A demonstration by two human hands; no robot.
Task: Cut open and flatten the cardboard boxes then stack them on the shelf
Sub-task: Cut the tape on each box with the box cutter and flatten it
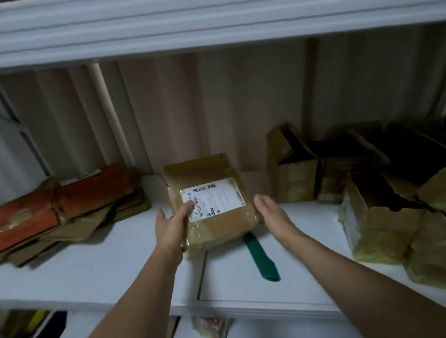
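Hands, left hand (pixel 173 224) and right hand (pixel 270 210), seemingly clasp taped box (pixel 211 200) on shelf (pixel 94 269).

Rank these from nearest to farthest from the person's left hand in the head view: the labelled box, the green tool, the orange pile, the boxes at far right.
1. Labelled box, held by the left hand.
2. Green tool, just right, partly under the box.
3. Orange pile, left.
4. Far-right boxes, beyond the right hand.

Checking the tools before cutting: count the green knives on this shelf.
1. The green knife lies on the white shelf below the labelled box, its far end hidden under that box. Others may hide under cardboard.
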